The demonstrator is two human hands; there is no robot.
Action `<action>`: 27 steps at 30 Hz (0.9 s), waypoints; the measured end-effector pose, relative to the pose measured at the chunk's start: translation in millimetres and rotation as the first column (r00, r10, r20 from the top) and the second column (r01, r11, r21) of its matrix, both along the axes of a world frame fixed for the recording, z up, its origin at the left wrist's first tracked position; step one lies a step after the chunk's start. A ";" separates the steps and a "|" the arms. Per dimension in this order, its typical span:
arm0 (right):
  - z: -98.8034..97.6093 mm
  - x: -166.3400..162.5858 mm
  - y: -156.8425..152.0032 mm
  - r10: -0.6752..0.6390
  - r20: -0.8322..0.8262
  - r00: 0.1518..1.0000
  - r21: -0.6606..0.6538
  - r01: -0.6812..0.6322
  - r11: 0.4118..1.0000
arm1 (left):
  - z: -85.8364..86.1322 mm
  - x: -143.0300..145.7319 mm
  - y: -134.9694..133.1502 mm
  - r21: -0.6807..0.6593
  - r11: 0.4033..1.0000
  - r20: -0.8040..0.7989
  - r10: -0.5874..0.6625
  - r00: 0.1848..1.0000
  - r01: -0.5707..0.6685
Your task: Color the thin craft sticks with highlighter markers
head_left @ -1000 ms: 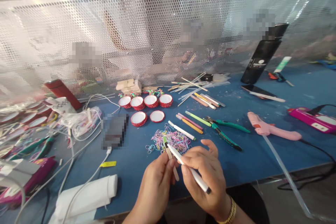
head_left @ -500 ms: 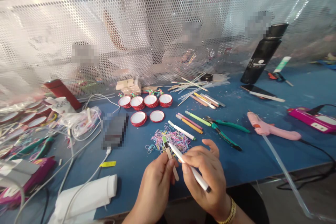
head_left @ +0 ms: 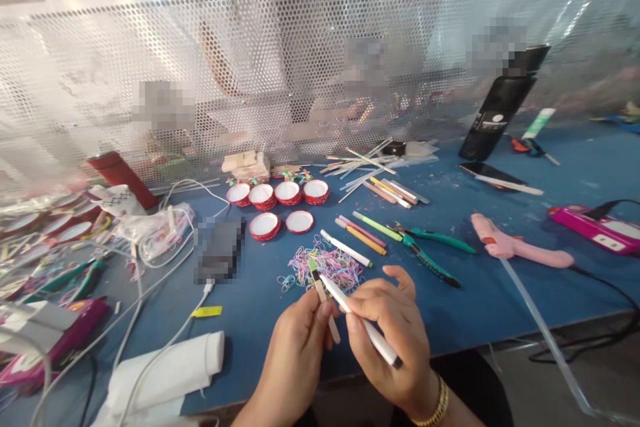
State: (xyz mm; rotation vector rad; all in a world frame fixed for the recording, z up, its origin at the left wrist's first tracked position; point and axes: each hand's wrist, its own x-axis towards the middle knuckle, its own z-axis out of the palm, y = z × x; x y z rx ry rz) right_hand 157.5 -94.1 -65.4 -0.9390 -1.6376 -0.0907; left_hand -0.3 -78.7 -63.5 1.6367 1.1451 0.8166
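Between the thumb and fingers of my left hand (head_left: 297, 347) is a wooden craft stick (head_left: 320, 289), its far end coloured green with a black band below. My right hand (head_left: 387, 333) grips a white marker (head_left: 373, 330) like a pen, black at its rear end. The marker's tip is at the stick, near the black band. Just beyond both hands lies a loose pile of pastel rubber bands (head_left: 345, 271). A white marker with a green end (head_left: 347, 248) rests behind the pile.
Red-rimmed round pieces (head_left: 264, 225) stand in stacks behind the bands. Green-handled pliers (head_left: 425, 250) and a pink glue gun (head_left: 515, 243) lie to the right. A phone (head_left: 220, 247) with a cable and a white roll (head_left: 165, 373) are on the left. A perforated metal screen (head_left: 280, 47) runs along the back.
Both hands keep nearly the same pose. The marker tip has shifted very slightly along the stick; the view has moved a little.
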 end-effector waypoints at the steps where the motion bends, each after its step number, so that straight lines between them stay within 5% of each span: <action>1: -0.5 0.3 -0.2 -0.010 -0.003 1.000 0.000 0.010 1.000 | -0.4 -0.1 0.2 0.003 1.000 -0.004 0.001 1.000 -0.001; 27: 1.8 -0.4 -2.0 0.019 -0.004 1.000 0.013 -0.018 1.000 | -1.2 0.1 0.1 -0.010 1.000 0.020 0.014 1.000 -0.013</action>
